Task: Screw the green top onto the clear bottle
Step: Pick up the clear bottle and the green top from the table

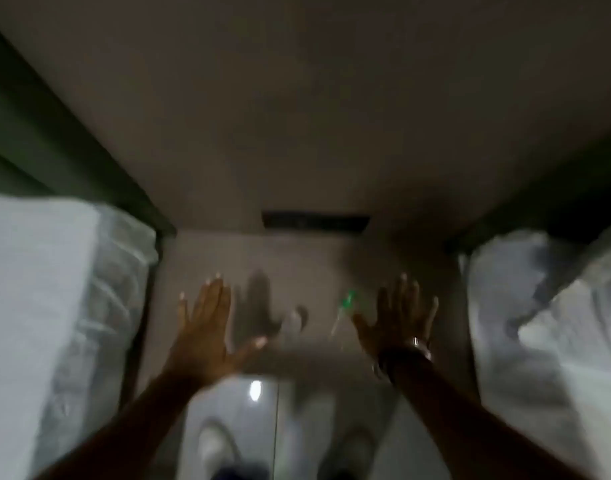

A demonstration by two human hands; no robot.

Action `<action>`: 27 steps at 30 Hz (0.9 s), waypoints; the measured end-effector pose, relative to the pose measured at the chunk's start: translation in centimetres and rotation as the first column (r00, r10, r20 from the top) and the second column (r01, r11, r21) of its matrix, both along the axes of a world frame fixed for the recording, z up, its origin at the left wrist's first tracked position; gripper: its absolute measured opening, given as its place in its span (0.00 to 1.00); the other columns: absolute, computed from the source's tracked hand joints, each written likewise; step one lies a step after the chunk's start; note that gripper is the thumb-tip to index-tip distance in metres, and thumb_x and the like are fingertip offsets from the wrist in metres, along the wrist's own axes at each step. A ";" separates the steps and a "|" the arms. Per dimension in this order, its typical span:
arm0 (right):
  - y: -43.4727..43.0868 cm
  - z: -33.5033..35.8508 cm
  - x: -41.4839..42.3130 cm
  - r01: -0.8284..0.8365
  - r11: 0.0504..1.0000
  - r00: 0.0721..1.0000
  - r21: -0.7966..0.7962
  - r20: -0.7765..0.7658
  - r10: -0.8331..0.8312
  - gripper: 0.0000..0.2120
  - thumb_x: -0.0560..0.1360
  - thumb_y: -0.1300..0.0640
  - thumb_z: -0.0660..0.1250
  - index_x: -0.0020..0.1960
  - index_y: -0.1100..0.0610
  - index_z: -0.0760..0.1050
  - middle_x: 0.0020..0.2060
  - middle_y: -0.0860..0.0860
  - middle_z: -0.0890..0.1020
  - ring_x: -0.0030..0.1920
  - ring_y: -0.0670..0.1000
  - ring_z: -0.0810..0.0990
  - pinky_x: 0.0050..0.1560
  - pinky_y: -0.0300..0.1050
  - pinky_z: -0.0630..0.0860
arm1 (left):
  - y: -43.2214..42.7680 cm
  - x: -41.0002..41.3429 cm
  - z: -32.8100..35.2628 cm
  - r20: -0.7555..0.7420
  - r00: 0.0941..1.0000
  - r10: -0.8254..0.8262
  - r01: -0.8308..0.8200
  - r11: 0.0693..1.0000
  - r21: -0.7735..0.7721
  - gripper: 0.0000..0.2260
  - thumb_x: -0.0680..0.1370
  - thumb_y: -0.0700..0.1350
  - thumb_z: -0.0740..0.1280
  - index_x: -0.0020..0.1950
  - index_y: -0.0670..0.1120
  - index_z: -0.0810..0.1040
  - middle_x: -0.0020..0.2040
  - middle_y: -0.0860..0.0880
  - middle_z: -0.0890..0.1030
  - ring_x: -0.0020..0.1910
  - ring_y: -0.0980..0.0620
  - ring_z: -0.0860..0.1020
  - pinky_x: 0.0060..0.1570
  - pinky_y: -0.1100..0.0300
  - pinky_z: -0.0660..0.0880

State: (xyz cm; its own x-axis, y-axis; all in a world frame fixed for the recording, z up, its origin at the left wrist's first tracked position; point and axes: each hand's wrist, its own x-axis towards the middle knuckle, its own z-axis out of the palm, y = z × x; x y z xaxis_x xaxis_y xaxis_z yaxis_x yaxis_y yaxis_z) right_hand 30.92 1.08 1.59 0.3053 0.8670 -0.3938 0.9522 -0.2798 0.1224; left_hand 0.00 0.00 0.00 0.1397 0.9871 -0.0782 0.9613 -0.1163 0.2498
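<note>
The picture is dim and blurred. A green top (348, 300) with a thin pale tube below it lies on a pale surface (297, 258) between my hands. A faint clear bottle (294, 323) seems to lie just left of it, too blurred to be sure. My left hand (207, 327) is held out flat, fingers spread, holding nothing, to the left of the bottle. My right hand (399, 315) is also flat and spread, empty, just right of the green top, with a bracelet at the wrist.
White bedding (47, 306) lies on the left and rumpled white bedding (546, 306) on the right, flanking the narrow gap. A dark slot (316, 221) sits at the far wall. Glossy floor and my shoes (214, 445) show below.
</note>
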 end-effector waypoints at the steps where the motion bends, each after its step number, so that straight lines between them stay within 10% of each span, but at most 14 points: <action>1: -1.0 -3.7 -0.4 0.048 0.995 0.999 -0.089 -0.003 -0.048 0.40 0.72 0.29 0.43 0.77 0.52 0.47 0.78 0.58 0.42 0.78 0.61 0.40 0.72 0.70 0.35 | -0.7 0.1 -3.2 -0.015 0.999 -0.043 0.042 0.997 -0.069 0.51 0.70 0.79 0.51 0.79 0.45 0.45 0.80 0.45 0.46 0.79 0.46 0.46 0.73 0.45 0.31; 7: 0.9 -16.8 -1.6 0.336 0.940 0.941 -0.064 -0.021 -0.338 0.38 0.73 0.29 0.47 0.75 0.51 0.57 0.78 0.60 0.43 0.77 0.66 0.42 0.73 0.71 0.38 | -0.5 6.1 -13.3 -0.041 0.997 -0.072 0.067 0.992 -0.106 0.54 0.65 0.83 0.51 0.80 0.48 0.46 0.80 0.41 0.48 0.79 0.42 0.48 0.70 0.34 0.39; 23: 8.7 -19.2 -3.4 0.547 0.832 0.832 0.093 -0.171 -0.527 0.23 0.74 0.43 0.60 0.63 0.57 0.74 0.75 0.57 0.61 0.75 0.61 0.57 0.72 0.72 0.49 | 1.8 8.1 -16.3 0.118 0.989 0.084 -0.084 0.996 -0.010 0.39 0.67 0.79 0.56 0.73 0.59 0.64 0.80 0.39 0.53 0.78 0.37 0.52 0.68 0.30 0.44; 25: 9.7 -18.4 -2.8 0.622 0.782 0.740 0.038 -0.356 -0.571 0.22 0.74 0.44 0.62 0.63 0.55 0.74 0.74 0.58 0.64 0.74 0.60 0.61 0.74 0.64 0.54 | 1.6 8.4 -16.3 0.135 0.984 0.116 -0.116 0.993 -0.012 0.37 0.67 0.77 0.59 0.72 0.59 0.66 0.80 0.39 0.53 0.77 0.36 0.53 0.69 0.30 0.45; 27: 10.4 -16.3 -2.8 0.663 0.745 0.533 -0.064 -0.659 -0.531 0.22 0.76 0.48 0.64 0.67 0.57 0.70 0.71 0.57 0.70 0.72 0.58 0.66 0.67 0.33 0.65 | 1.4 8.4 -16.3 0.149 0.980 0.135 -0.137 0.991 -0.001 0.35 0.68 0.75 0.60 0.71 0.59 0.68 0.79 0.39 0.54 0.77 0.36 0.54 0.69 0.31 0.44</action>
State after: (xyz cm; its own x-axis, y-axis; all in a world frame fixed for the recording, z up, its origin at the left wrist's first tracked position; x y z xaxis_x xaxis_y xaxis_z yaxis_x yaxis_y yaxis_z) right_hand 28.07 11.48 -14.68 0.5310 0.6432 -0.5516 0.3860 -0.7631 -0.5183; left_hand 8.44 1.40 -16.30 0.0137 0.9983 -0.0571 0.9207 0.0097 0.3902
